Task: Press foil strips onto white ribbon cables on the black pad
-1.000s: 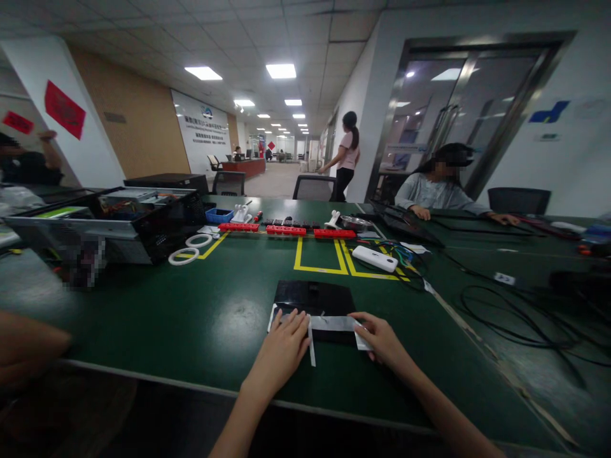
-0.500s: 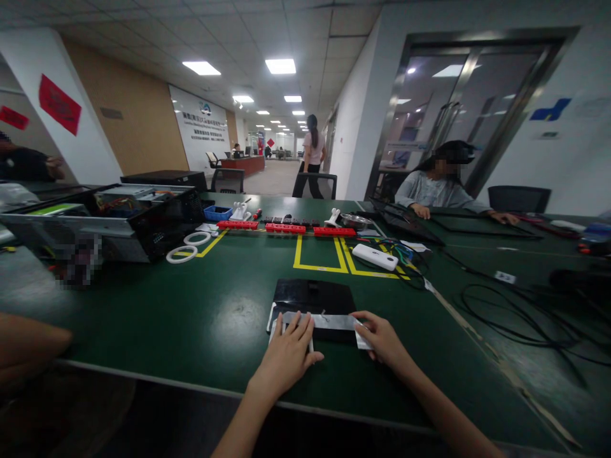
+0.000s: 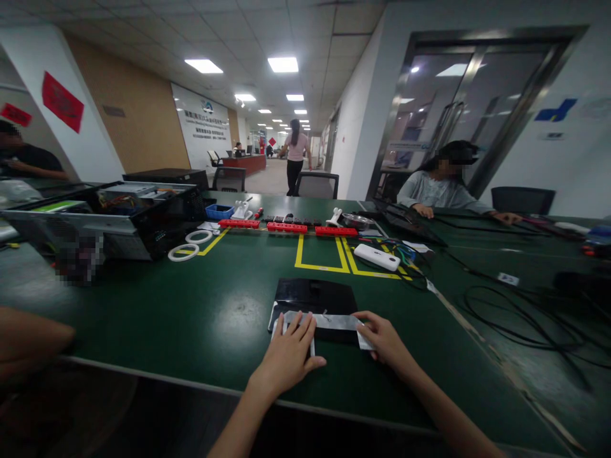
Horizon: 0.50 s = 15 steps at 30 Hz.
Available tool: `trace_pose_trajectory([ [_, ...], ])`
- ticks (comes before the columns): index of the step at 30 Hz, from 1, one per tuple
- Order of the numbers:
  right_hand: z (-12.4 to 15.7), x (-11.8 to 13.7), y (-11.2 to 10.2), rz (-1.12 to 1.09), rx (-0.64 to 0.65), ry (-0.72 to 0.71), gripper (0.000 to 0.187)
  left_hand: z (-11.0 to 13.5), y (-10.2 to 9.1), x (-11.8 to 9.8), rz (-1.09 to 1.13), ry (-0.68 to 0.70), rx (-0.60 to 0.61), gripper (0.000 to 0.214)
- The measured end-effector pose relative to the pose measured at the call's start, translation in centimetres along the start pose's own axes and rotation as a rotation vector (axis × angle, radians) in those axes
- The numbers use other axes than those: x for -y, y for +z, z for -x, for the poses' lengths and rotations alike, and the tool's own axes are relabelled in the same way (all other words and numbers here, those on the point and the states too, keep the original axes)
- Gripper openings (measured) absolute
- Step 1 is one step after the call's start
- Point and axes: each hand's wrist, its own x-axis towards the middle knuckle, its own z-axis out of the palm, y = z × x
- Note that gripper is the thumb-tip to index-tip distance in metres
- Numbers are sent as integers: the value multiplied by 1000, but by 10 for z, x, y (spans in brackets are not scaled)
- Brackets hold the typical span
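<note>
A glossy black panel [image 3: 312, 294] lies on the green table in front of me. Along its near part runs a flat grey-white strip [image 3: 334, 322], with a white flap at its right end. My left hand [image 3: 289, 356] rests flat on the strip's left part, fingers stretched out and thumb apart. Under that hand a white edge shows, and the rest there is covered. My right hand [image 3: 384, 343] pinches the strip's right end between thumb and fingers, beside the panel's right edge.
An opened computer case [image 3: 143, 226] stands at the left, near two white rings [image 3: 183, 252]. Red bars [image 3: 286, 227] line the table's middle. A white oblong device [image 3: 377, 257] and black cables [image 3: 506, 318] lie right. A co-worker [image 3: 443, 184] sits across; another person's arm [image 3: 33, 340] is left.
Both hands hold the same places on the strip. In the background, the walking person has moved left and farther off. The view has shifted very slightly.
</note>
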Motion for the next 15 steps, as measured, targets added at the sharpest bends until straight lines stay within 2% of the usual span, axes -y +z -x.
trace_pose_trajectory([
  [4, 1, 0, -1, -4, 14, 6, 37, -1, -3, -1, 28, -15, -3, 67],
  [7, 0, -2, -2, -13, 42, 25, 37, 1, -12, 4, 153, -25, -14, 58],
  [11, 0, 0, -5, -54, 96, 63, 34, 14, -26, 23, 280, -137, -126, 44],
  [15, 2, 16, -9, -81, 109, 83, 31, 39, -26, 51, 207, -267, -256, 36],
])
